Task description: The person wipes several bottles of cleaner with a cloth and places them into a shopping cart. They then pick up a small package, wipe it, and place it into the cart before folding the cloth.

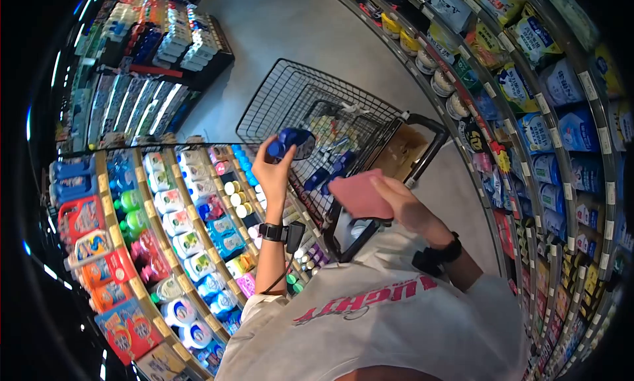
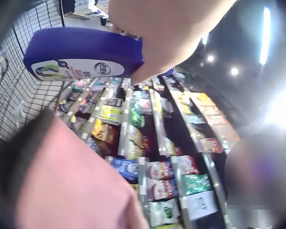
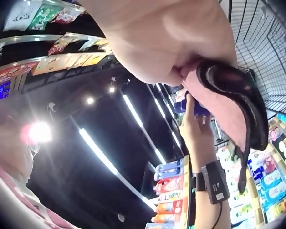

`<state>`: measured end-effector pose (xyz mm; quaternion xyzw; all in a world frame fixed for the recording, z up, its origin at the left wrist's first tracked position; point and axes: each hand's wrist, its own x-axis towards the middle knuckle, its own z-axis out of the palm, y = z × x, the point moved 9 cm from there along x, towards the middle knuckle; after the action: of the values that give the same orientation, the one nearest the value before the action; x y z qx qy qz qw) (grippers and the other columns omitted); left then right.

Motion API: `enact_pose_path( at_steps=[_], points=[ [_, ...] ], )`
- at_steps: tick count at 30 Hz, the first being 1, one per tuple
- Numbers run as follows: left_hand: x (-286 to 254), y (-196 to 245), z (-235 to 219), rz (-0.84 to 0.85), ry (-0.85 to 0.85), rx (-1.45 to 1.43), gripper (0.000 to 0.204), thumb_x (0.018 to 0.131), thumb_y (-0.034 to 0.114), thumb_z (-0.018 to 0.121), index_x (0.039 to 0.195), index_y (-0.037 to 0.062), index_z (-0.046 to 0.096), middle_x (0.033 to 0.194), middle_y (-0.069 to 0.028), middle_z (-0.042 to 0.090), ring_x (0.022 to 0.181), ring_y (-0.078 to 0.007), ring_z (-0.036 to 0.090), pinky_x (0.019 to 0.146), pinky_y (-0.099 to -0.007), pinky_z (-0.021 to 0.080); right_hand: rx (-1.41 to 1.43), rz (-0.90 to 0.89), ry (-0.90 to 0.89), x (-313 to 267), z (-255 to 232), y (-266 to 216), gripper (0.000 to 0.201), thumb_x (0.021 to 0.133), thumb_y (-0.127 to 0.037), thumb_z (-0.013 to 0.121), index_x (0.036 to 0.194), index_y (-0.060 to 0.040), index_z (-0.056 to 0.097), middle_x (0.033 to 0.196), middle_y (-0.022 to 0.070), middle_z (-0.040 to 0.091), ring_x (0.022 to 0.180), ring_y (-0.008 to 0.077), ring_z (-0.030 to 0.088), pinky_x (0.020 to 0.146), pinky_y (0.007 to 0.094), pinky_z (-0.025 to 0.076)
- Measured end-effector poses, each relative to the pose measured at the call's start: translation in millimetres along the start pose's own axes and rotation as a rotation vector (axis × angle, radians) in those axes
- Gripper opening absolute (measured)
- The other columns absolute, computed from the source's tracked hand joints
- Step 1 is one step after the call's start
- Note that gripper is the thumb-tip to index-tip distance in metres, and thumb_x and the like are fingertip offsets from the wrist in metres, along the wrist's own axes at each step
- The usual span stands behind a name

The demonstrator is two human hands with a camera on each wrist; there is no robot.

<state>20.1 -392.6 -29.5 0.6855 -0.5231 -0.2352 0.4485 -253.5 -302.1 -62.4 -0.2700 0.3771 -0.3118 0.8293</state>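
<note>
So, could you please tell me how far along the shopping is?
Some looks done: blue containers already lie in the cart. In progress is the blue bottle, gripped by the left hand, while the right hand holds a pink item. Probably left is setting that bottle in the cart; whether more is wanted from the shelves, I can't tell.
</note>
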Motion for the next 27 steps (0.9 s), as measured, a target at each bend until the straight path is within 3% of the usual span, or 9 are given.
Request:
enact_pose_path(
  at_steps=[4, 6, 7, 10, 14, 18, 22, 26, 27],
  points=[
    [1.8, -70.7, 48.0, -0.038, -0.107, 0.23, 0.041, 0.074, 0.012, 0.088, 0.109, -0.0006, 0.071, 0.084, -0.0095, 0.071, 0.075, -0.0122, 0.063, 0.072, -0.0276, 0.052, 0.096, -0.09, 0.073, -10.3, -28.9, -38.8, 0.047, 0.109, -0.036, 0.045, 0.131, 0.0035, 0.057, 0.122, 0.0072, 0.064, 0.117, 0.0123, 0.059, 0.099, 0.0263, 0.045],
    [-4.0, -105.1, 74.1, -0.08, -0.207, 0.303, 0.04, 0.072, 0.012, 0.087, 0.107, 0.0015, 0.071, 0.074, -0.0122, 0.068, 0.065, -0.0182, 0.063, 0.066, -0.0323, 0.051, 0.335, -0.046, 0.251, -15.6, -60.6, -34.8, 0.048, 0.108, -0.036, 0.047, 0.135, 0.0039, 0.054, 0.127, 0.0098, 0.062, 0.122, 0.0157, 0.057, 0.103, 0.0293, 0.045],
    [-8.9, -118.1, 85.0, -0.058, -0.241, 0.313, 0.041, 0.071, 0.012, 0.088, 0.107, 0.0018, 0.071, 0.074, -0.0096, 0.066, 0.064, -0.0154, 0.058, 0.064, -0.0309, 0.049, 0.37, -0.013, 0.416, -16.2, -83.6, -19.9, 0.048, 0.108, -0.035, 0.048, 0.137, 0.0033, 0.052, 0.128, 0.0105, 0.061, 0.124, 0.0168, 0.057, 0.105, 0.0311, 0.044],
    [-27.7, -153.3, 109.0, -0.105, -0.328, 0.322, 0.041, 0.071, 0.009, 0.087, 0.108, 0.0016, 0.071, 0.071, -0.0093, 0.063, 0.063, -0.0136, 0.054, 0.063, -0.0305, 0.049, 0.34, 0.005, 0.438, -13.2, -96.6, -26.5, 0.047, 0.108, -0.033, 0.048, 0.136, 0.0033, 0.052, 0.129, 0.0109, 0.061, 0.123, 0.0169, 0.057, 0.104, 0.0313, 0.044],
    [-48.2, -192.1, 125.0, -0.125, -0.513, 0.367, 0.045, 0.077, 0.011, 0.083, 0.117, -0.0012, 0.068, 0.09, -0.0193, 0.071, 0.082, -0.0258, 0.068, 0.078, -0.0366, 0.053, 0.235, 0.002, 0.396, -0.9, -104.4, -23.2, 0.049, 0.109, -0.036, 0.044, 0.138, 0.0032, 0.049, 0.133, 0.0125, 0.059, 0.124, 0.0196, 0.058, 0.105, 0.0337, 0.045],
    [-53.3, -185.8, 112.5, -0.195, -0.608, 0.252, 0.052, 0.086, 0.018, 0.077, 0.13, -0.0032, 0.059, 0.118, -0.0274, 0.067, 0.113, -0.0387, 0.066, 0.097, -0.0428, 0.051, 0.255, -0.046, 0.317, 12.2, -82.9, -29.7, 0.048, 0.109, -0.034, 0.046, 0.137, 0.0045, 0.051, 0.133, 0.0118, 0.06, 0.124, 0.0166, 0.057, 0.107, 0.0313, 0.042],
    [-55.1, -128.6, 65.9, -0.121, -0.498, 0.239, 0.046, 0.092, 0.019, 0.071, 0.132, -0.0009, 0.059, 0.124, -0.0223, 0.065, 0.114, -0.0356, 0.065, 0.099, -0.0402, 0.05, 0.175, -0.061, 0.204, 29.6, -43.7, -34.2, 0.048, 0.109, -0.034, 0.044, 0.136, 0.0047, 0.052, 0.134, 0.0117, 0.059, 0.124, 0.0168, 0.056, 0.107, 0.0313, 0.041],
    [-78.6, -60.3, -41.4, -0.173, -0.172, 0.187, 0.022, 0.09, 0.01, 0.072, 0.108, -0.0034, 0.07, 0.098, -0.014, 0.073, 0.091, -0.0193, 0.071, 0.078, -0.0296, 0.054, 0.085, -0.041, 0.018, 52.4, 21.5, -27.8, 0.047, 0.11, -0.034, 0.044, 0.134, 0.0048, 0.054, 0.132, 0.011, 0.061, 0.121, 0.016, 0.058, 0.106, 0.0305, 0.042],
    [-93.4, -44.8, -81.9, -0.16, 0.033, 0.164, 0.015, 0.089, 0.009, 0.073, 0.098, -0.0023, 0.071, 0.084, -0.0126, 0.071, 0.069, -0.0186, 0.064, 0.069, -0.0313, 0.051, 0.027, -0.014, -0.046, 57.6, 42.5, -21.3, 0.046, 0.109, -0.033, 0.044, 0.133, 0.0045, 0.055, 0.131, 0.0101, 0.062, 0.118, 0.0152, 0.059, 0.104, 0.0301, 0.043]
  ],
)
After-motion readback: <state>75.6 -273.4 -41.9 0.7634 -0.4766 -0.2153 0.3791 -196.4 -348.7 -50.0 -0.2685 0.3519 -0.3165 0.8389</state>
